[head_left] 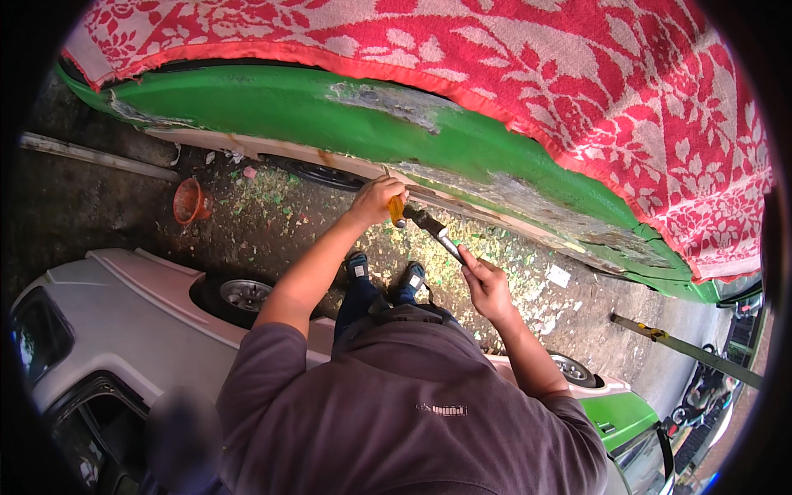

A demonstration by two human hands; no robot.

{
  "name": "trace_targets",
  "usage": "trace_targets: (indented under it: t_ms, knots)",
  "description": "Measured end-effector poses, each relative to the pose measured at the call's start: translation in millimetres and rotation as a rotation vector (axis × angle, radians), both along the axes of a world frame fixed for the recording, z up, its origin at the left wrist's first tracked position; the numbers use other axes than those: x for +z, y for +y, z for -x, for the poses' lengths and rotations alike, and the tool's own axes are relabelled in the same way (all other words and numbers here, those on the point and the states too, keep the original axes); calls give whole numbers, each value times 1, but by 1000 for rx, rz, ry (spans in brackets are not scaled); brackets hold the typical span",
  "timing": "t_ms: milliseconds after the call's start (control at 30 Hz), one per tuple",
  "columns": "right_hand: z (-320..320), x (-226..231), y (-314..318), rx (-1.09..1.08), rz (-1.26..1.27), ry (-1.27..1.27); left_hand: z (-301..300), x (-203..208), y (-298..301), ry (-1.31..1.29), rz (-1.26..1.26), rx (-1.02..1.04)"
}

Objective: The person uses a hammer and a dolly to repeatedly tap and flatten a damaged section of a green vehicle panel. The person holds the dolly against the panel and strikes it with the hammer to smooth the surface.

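My left hand [376, 200] grips a tool with an amber handle [397, 208], like a chisel or screwdriver; its blade is hidden behind my fingers. The fist is right at the lower side of a green car body [247, 107], whose paint is scraped to bare grey in long patches. Closed around the handle of a hammer [444, 239] is my right hand [488, 289]. The dark hammer head is close to the butt of the amber handle; I cannot tell whether they touch.
A red patterned cloth [396, 41] covers the green car's top. Paint flakes litter the ground around my feet. An orange bucket [191, 203] stands at the left. Close behind me is a pale car [148, 322]. Metal poles [99, 157] lie or stand at both sides.
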State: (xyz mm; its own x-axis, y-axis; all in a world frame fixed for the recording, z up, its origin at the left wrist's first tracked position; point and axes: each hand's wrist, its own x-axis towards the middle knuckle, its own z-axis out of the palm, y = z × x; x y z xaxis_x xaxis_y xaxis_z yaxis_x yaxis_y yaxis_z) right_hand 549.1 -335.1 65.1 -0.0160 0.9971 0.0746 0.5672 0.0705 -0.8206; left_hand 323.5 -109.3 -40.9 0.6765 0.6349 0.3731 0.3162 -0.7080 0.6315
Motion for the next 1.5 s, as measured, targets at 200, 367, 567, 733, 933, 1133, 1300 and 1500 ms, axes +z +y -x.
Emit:
trace_targets:
  t_ms: [200, 367, 567, 733, 933, 1133, 1300, 1500]
  knots:
    - [-8, -11, 0, 57, -264, -78, -2, 5, 2, -6, 5, -17]
    - [-11, -29, 12, 142, -280, -368, -2, 1, 7, 15, 1, -47]
    - [-14, -48, 20, 117, -293, -363, -1, -4, 2, 52, -73, -68]
    - [-18, -44, -7, 88, -368, -65, 0, -6, -2, -4, -21, -10]
    - [-16, -54, 1, 90, -317, -173, -5, -14, -3, -8, 2, 27]
    - [-10, -56, 3, 86, -222, -236, -5, -14, 3, -41, 95, 39]
    - [-4, -50, 1, 39, -272, -128, -4, -12, -1, -32, 65, 55]
    - [-7, -43, 4, -87, -324, -48, -12, -16, -4, 38, 171, 147]
